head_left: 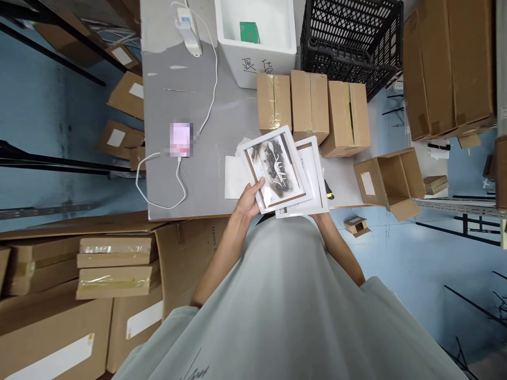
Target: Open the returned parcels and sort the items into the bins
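Grey table point(186, 116): a hand-lettered foam box point(257, 60) is seen; a picture frame point(277, 168) is clasped by the left hand point(249, 201); the grip of the right hand point(320, 215) is hidden.

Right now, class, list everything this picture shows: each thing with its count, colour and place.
picture frames: two, white, stacked, held over the table's near edge
sealed boxes: three, brown, in a row on the table
foam box: one, white, table's far edge
crate: one, black, right of the foam box
phone: one, on a white cable, table's left part
open box: one, brown, right of the table
table: one, grey
left hand: grips the top frame's edge
right hand: beneath the frames, hidden
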The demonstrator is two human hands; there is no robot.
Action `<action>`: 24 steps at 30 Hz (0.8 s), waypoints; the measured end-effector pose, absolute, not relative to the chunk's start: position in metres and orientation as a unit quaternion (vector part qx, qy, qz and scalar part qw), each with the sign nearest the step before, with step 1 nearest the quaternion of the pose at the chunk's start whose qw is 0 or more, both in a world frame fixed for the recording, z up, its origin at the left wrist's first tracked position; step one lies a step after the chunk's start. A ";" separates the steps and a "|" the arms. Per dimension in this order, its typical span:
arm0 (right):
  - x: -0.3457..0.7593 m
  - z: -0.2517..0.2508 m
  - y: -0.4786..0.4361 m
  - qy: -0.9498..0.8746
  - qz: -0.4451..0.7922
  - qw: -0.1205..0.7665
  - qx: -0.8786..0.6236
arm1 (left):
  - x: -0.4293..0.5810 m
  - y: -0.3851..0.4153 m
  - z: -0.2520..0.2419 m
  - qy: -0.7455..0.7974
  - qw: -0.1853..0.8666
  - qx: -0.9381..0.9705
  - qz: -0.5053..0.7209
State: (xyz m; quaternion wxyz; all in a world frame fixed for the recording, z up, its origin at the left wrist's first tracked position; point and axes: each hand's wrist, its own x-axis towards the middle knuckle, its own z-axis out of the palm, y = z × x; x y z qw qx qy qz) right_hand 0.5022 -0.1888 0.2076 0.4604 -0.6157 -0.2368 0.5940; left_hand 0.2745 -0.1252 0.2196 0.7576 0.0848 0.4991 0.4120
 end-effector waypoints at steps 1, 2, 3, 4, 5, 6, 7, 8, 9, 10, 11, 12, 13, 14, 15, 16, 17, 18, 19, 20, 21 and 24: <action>0.506 0.210 -0.189 -0.226 0.602 0.464 -0.609 | 0.274 -0.125 0.220 0.500 0.755 0.083 0.416; 0.511 0.213 -0.189 -0.217 0.610 0.458 -0.609 | 0.273 -0.125 0.220 0.500 0.752 0.085 0.420; 0.517 0.217 -0.189 -0.213 0.616 0.450 -0.611 | 0.272 -0.126 0.221 0.501 0.750 0.088 0.423; 0.523 0.222 -0.189 -0.210 0.621 0.441 -0.614 | 0.270 -0.126 0.221 0.502 0.747 0.094 0.426; 0.529 0.228 -0.188 -0.206 0.625 0.431 -0.617 | 0.268 -0.126 0.222 0.504 0.744 0.100 0.427; 0.535 0.233 -0.188 -0.207 0.629 0.422 -0.619 | 0.266 -0.126 0.223 0.506 0.741 0.107 0.427; 0.539 0.238 -0.188 -0.213 0.629 0.415 -0.622 | 0.264 -0.127 0.223 0.509 0.740 0.113 0.426; 0.543 0.243 -0.187 -0.225 0.625 0.412 -0.624 | 0.263 -0.127 0.224 0.510 0.739 0.116 0.424; 0.545 0.246 -0.186 -0.241 0.617 0.410 -0.627 | 0.262 -0.127 0.224 0.510 0.740 0.117 0.422; 0.547 0.249 -0.185 -0.256 0.608 0.411 -0.629 | 0.261 -0.128 0.224 0.510 0.741 0.116 0.420; 0.548 0.250 -0.184 -0.268 0.599 0.414 -0.631 | 0.260 -0.127 0.224 0.509 0.743 0.113 0.420; 0.549 0.250 -0.183 -0.277 0.591 0.420 -0.631 | 0.258 -0.127 0.224 0.507 0.744 0.108 0.422; 0.550 0.250 -0.182 -0.280 0.585 0.428 -0.630 | 0.255 -0.126 0.223 0.505 0.743 0.102 0.428; 0.552 0.249 -0.182 -0.279 0.580 0.438 -0.628 | 0.252 -0.125 0.222 0.504 0.739 0.094 0.436; 0.554 0.248 -0.182 -0.276 0.577 0.448 -0.625 | 0.247 -0.124 0.221 0.504 0.735 0.084 0.446; 0.556 0.246 -0.182 -0.272 0.574 0.457 -0.623 | 0.242 -0.122 0.220 0.505 0.729 0.072 0.457; 0.559 0.244 -0.183 -0.267 0.571 0.464 -0.622 | 0.236 -0.121 0.220 0.506 0.722 0.058 0.468; 0.562 0.242 -0.184 -0.262 0.568 0.469 -0.623 | 0.230 -0.119 0.219 0.506 0.716 0.045 0.478; 0.564 0.239 -0.185 -0.255 0.566 0.475 -0.624 | 0.224 -0.118 0.219 0.507 0.712 0.034 0.485; 0.566 0.236 -0.186 -0.246 0.563 0.480 -0.626 | 0.219 -0.117 0.219 0.507 0.707 0.025 0.492; 0.567 0.232 -0.186 -0.237 0.561 0.486 -0.626 | 0.215 -0.117 0.219 0.509 0.703 0.018 0.497; 0.564 0.218 -0.185 -0.202 0.558 0.504 -0.628 | 0.207 -0.117 0.220 0.523 0.691 0.006 0.498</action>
